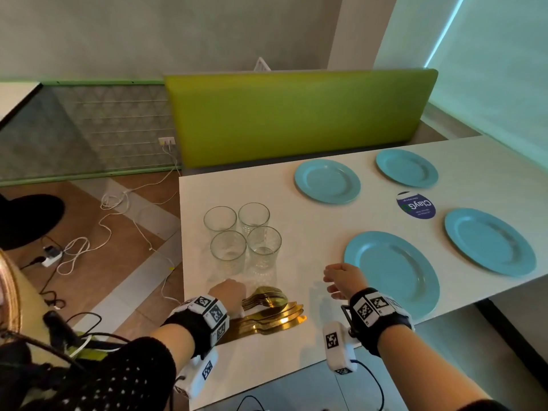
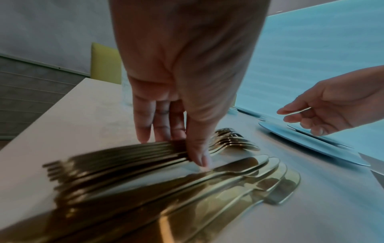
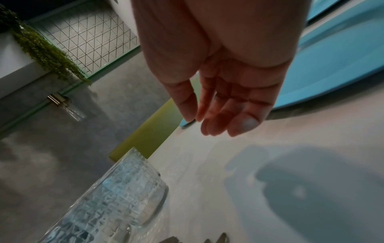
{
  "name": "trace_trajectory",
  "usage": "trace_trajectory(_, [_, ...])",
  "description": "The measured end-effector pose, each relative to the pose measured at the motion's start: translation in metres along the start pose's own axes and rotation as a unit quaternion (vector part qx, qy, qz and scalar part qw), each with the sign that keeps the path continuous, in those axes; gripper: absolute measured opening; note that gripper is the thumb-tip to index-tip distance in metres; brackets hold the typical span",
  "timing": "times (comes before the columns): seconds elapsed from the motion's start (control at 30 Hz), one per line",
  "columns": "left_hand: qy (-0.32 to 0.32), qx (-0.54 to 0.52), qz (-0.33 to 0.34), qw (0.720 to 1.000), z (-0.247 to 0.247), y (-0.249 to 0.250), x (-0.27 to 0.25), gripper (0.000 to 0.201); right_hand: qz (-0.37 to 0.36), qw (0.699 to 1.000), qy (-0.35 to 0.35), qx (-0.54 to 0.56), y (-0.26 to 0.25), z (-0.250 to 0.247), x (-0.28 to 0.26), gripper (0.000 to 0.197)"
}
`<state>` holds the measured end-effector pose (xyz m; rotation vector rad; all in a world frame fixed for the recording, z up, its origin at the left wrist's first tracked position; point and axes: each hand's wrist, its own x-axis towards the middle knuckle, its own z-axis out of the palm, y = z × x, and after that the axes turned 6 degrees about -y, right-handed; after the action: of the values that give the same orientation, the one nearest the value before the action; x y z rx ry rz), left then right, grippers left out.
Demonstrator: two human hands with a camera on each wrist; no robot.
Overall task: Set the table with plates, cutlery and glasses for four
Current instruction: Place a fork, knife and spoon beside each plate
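A café or canteen booth: a green padded bench (image 1: 296, 114) faces a white desk (image 1: 237, 197) bearing a round branded sticker (image 1: 416, 205), beside a wire-glass partition (image 1: 103, 129).

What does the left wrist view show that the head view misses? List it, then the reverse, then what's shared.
Left wrist only: the left hand with its thumb and fingers pinching the gold forks' handles.

Head only: four glasses, all four blue plates, the round sticker.

Both: the gold knives, the empty right hand, the white table.

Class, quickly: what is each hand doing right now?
Left hand: pinches the stacked gold forks.
Right hand: open, holding nothing.
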<state>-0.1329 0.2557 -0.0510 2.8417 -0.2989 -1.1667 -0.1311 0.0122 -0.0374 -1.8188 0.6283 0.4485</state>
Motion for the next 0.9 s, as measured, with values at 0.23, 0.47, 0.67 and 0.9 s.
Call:
trace_trajectory(0.23, [-0.019,-0.001,0.004,1.0,-0.002,0.007,0.0,0.04,0.002,1.0,0.01,-0.006,-0.001,-0.004,-0.004,0.009])
trace_trajectory(0.47, [-0.009,0.019,0.011,1.0,-0.003,0.011,0.007,0.035,-0.001,1.0,0.011,0.001,-0.008,-0.011,-0.006,0.014])
trace_trajectory(0.67, [0.005,-0.005,0.052,0.999,-0.024,0.031,0.004,0.037,-0.001,1.0,0.015,0.002,-0.007,-0.015,-0.009,0.006])
trace_trajectory(0.9, [0.018,-0.127,0.123,0.984,-0.061,0.079,0.009,0.036,-0.01,0.999,-0.039,0.006,-0.023,-0.023,-0.016,0.015])
